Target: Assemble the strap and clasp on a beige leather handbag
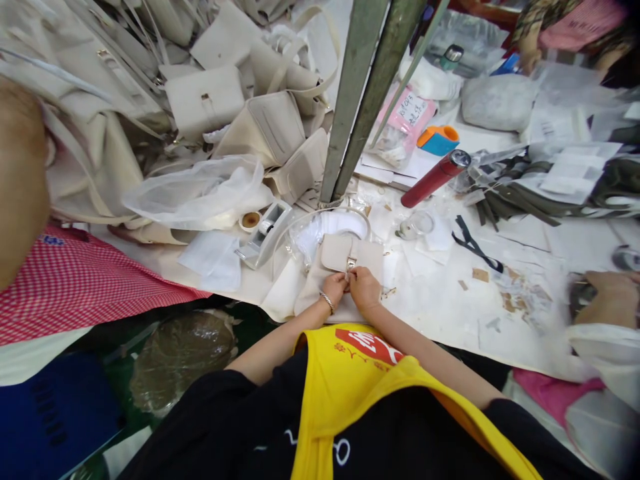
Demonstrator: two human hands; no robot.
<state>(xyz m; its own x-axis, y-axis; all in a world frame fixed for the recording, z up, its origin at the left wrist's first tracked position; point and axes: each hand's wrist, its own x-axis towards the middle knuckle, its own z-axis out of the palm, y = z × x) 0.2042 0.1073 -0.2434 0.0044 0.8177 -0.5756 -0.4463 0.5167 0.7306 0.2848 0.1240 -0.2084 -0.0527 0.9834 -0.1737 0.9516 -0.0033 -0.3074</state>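
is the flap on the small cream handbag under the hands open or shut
Shut: the flap of the small cream leather handbag lies flat over its front, with both hands, left and right, at the metal clasp.

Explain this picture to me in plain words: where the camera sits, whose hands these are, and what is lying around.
The camera is worn on a person's head and looks down at their own arms. Both hands meet at the clasp of a small cream leather handbag on the white-covered worktable: the left hand, with a bracelet on its wrist, and the right hand pinch at the flap's lower edge. To the left stands a white tape dispenser, behind it a heap of cream bags. To the right lies a red cylindrical bottle. Another person's hand rests at the right edge.
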